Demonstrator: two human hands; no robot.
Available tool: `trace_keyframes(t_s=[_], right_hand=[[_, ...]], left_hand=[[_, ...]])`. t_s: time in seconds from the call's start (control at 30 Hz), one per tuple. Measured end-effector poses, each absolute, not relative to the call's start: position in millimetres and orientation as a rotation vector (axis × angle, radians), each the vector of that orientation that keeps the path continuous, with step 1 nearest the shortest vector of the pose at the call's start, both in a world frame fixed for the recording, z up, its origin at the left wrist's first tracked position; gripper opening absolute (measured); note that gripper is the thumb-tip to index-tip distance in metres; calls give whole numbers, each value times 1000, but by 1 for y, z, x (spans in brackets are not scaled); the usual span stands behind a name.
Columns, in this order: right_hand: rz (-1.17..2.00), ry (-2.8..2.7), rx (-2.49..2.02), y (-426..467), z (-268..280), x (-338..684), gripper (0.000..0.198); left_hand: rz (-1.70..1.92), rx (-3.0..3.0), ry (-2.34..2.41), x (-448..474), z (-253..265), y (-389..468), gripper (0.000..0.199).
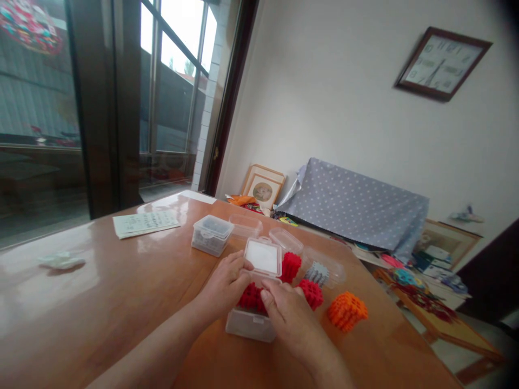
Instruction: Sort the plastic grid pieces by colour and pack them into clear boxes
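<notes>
A clear plastic box [250, 325] stands open in front of me. Its hinged lid [263, 256], with a white square inside, is tipped back. Red lattice-like plastic pieces [250, 297] fill the box opening between my hands. My left hand [227, 282] is bent around the box's left rear side, its fingertips at the lid's edge. Over the right side of the box, my right hand [288, 313] is closed, thumb against the red pieces; its other fingertips are partly hidden. Beyond it sit a red block [311, 294] and another red block [291, 267].
An orange block [347, 311] lies at right, a grey block [317, 274] behind the red ones. Clear open containers [286, 240] and a closed box with grey contents [211, 235] stand farther back. A paper booklet [146, 222] and a crumpled wrapper [61, 260] lie at left.
</notes>
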State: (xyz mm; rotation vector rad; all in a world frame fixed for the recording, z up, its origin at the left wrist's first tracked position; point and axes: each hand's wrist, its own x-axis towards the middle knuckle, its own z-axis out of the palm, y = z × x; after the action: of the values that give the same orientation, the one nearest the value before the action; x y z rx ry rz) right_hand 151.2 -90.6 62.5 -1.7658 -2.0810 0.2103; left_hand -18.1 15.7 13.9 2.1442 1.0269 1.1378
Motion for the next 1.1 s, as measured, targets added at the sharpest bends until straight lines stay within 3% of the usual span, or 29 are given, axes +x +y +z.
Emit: trace_keyframes(t_s=[0.4,0.73,1.1], right_hand=[[146,-1805,-1595,-84,61,171,40],[237,-1237,-1430,-97,77,214,41],[161,-637,-1312,-91,34,260,41]], left_hand=[[1021,1786,1000,-15,1,21,27],[920,1516,854,-12,4,23,45],[845,1568,931,-13,25,12,49]])
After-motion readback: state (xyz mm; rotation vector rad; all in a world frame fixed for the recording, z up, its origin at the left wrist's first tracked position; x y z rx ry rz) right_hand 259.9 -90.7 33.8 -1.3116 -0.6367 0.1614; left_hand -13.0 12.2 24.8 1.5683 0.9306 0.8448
